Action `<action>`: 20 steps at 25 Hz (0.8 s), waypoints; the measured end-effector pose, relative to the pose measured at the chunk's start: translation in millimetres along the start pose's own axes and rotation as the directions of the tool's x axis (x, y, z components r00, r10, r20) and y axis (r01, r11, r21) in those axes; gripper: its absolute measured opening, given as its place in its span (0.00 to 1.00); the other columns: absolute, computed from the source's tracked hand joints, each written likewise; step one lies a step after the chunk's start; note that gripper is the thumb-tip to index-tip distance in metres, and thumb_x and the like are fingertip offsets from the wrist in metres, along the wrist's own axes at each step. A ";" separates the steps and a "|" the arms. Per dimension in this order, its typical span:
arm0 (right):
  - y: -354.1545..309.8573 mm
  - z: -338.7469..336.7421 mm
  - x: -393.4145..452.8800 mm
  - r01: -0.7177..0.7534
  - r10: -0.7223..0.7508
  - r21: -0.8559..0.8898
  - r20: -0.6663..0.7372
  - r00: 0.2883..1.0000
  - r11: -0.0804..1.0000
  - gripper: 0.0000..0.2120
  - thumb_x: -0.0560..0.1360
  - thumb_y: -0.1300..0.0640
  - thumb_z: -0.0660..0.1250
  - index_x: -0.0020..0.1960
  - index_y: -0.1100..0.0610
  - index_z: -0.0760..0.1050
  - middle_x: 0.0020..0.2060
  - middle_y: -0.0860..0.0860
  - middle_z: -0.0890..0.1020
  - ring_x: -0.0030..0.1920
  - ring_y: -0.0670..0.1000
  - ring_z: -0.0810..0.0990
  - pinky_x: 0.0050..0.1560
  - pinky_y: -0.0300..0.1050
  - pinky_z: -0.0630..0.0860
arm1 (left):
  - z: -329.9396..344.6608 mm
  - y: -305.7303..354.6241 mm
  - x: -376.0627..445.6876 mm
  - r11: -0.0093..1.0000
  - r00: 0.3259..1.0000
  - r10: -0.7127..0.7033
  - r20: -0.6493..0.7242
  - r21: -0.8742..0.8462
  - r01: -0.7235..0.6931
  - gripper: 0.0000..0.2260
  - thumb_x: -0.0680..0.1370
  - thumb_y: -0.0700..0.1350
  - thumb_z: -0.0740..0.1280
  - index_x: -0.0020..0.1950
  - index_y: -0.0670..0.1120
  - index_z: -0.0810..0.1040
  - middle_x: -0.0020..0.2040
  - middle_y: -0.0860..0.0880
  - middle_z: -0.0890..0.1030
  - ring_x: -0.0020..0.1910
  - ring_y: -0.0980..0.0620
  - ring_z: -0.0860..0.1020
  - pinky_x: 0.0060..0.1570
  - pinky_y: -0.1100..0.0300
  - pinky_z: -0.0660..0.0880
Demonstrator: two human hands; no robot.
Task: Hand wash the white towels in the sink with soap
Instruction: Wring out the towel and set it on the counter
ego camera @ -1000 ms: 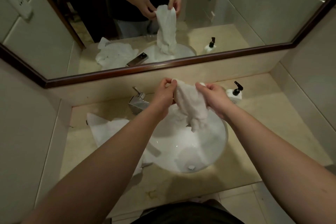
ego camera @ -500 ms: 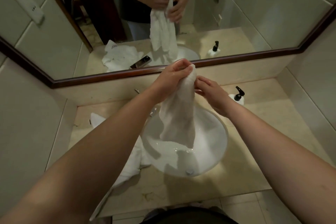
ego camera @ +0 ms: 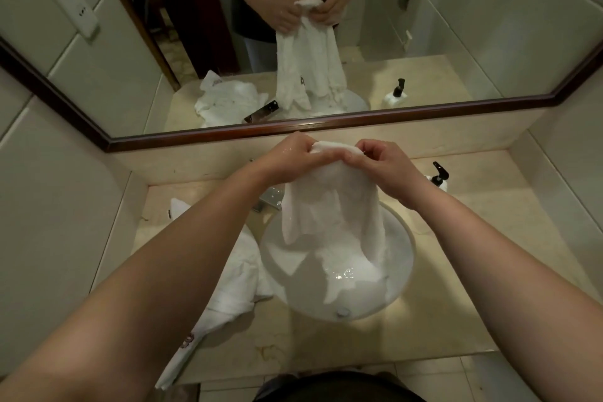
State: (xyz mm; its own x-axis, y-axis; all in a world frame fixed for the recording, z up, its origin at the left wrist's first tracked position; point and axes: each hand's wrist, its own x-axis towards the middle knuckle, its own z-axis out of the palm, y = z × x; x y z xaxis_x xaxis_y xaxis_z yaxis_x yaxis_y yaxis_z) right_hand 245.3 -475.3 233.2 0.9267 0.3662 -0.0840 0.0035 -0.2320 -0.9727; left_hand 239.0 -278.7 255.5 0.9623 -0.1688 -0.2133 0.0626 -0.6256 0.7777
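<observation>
A wet white towel (ego camera: 329, 212) hangs over the round white sink (ego camera: 404, 258), its lower end resting in the bowl. My left hand (ego camera: 290, 158) grips the towel's top edge on the left. My right hand (ego camera: 383, 161) pinches the same edge on the right, close beside the left hand. A second white towel (ego camera: 235, 287) lies crumpled on the counter left of the sink, partly under my left forearm and hanging over the front edge. A white soap bottle with a black pump (ego camera: 439, 178) stands at the back right of the counter.
The chrome faucet (ego camera: 270, 201) sits behind the sink, mostly hidden by my left arm and the towel. A wood-framed mirror (ego camera: 326, 122) spans the wall above the beige counter (ego camera: 456, 303). Tiled walls close in on both sides.
My right hand has taken hold of the towel's top edge beside the left hand. The towel now hangs spread wider, with its lower end down in the bowl.
</observation>
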 end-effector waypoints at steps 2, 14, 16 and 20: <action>-1.7 3.9 1.6 -0.052 0.051 -0.037 -0.007 0.999 0.998 0.18 0.82 0.51 0.62 0.47 0.66 0.79 0.40 0.57 0.83 0.39 0.45 0.78 0.41 0.36 0.74 | 1.1 1.4 -0.8 0.996 0.997 0.042 -0.059 -0.072 -0.046 0.21 0.79 0.57 0.67 0.46 0.38 0.84 0.41 0.41 0.85 0.37 0.51 0.80 0.39 0.52 0.79; 20.4 51.8 13.4 -0.391 0.422 -0.287 0.052 0.905 0.874 0.37 0.76 0.29 0.41 0.47 0.52 0.80 0.44 0.50 0.81 0.48 0.52 0.78 0.56 0.48 0.69 | -22.7 -33.4 -15.2 0.985 0.960 -0.004 -0.279 -0.165 -0.044 0.23 0.82 0.58 0.61 0.34 0.44 0.69 0.31 0.51 0.69 0.30 0.57 0.69 0.35 0.60 0.66; 18.7 59.3 17.9 -0.396 0.432 -0.382 0.010 0.902 0.835 0.37 0.77 0.29 0.42 0.50 0.57 0.78 0.45 0.53 0.79 0.48 0.54 0.76 0.53 0.47 0.68 | -27.4 -42.1 -17.0 0.994 0.930 -0.004 -0.368 -0.107 -0.038 0.24 0.82 0.57 0.62 0.30 0.48 0.64 0.27 0.53 0.65 0.27 0.57 0.64 0.33 0.58 0.63; 15.3 68.5 22.3 -0.399 0.419 -0.341 -0.018 0.908 0.851 0.41 0.77 0.29 0.45 0.55 0.61 0.81 0.49 0.58 0.82 0.51 0.56 0.80 0.52 0.48 0.71 | -39.9 -57.3 -17.2 0.994 0.944 -0.110 -0.310 -0.027 0.107 0.24 0.82 0.59 0.61 0.34 0.42 0.73 0.33 0.47 0.76 0.33 0.51 0.73 0.37 0.54 0.69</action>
State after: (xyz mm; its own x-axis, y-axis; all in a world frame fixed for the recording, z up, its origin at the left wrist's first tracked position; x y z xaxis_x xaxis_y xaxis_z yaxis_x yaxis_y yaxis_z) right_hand 240.3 -409.0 201.7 0.8494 0.2193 -0.4800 -0.2393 -0.6507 -0.7207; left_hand 229.4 -209.5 238.2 0.9839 0.1459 -0.1037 0.1725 -0.6191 0.7662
